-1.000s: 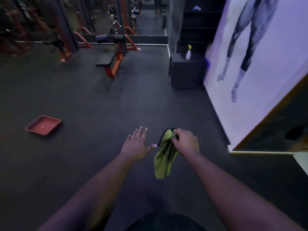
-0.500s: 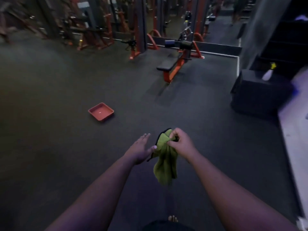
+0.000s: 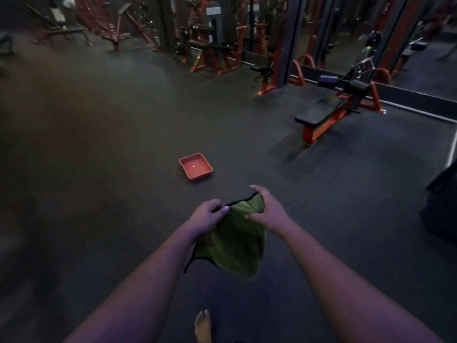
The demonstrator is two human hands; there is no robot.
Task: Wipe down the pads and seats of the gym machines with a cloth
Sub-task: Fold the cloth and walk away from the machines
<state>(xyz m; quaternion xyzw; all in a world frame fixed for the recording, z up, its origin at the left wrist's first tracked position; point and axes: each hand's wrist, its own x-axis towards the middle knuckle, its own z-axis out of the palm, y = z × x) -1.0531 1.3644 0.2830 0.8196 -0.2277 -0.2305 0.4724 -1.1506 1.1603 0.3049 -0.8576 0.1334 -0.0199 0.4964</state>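
A green cloth (image 3: pixel 235 246) with a dark edge hangs spread between both hands in front of me. My left hand (image 3: pixel 210 215) pinches its top left edge. My right hand (image 3: pixel 265 210) grips the top right part, fingers curled over the fabric. Far to the right stands an orange-framed bench with a black seat pad (image 3: pixel 319 113) and black roller pads (image 3: pixel 327 80). More orange machines with black pads (image 3: pixel 210 44) line the back in dim light.
An orange tray (image 3: pixel 195 166) lies on the dark rubber floor just beyond my hands. A dark box (image 3: pixel 442 209) stands at the right edge. My bare foot (image 3: pixel 203 326) shows at the bottom. Upright posts (image 3: pixel 290 40) and a mirror wall run behind the bench.
My view has swung left, so the tray and bench shifted right. My left hand, open beside the cloth before, now pinches it, and the bunched cloth has been spread between both hands.
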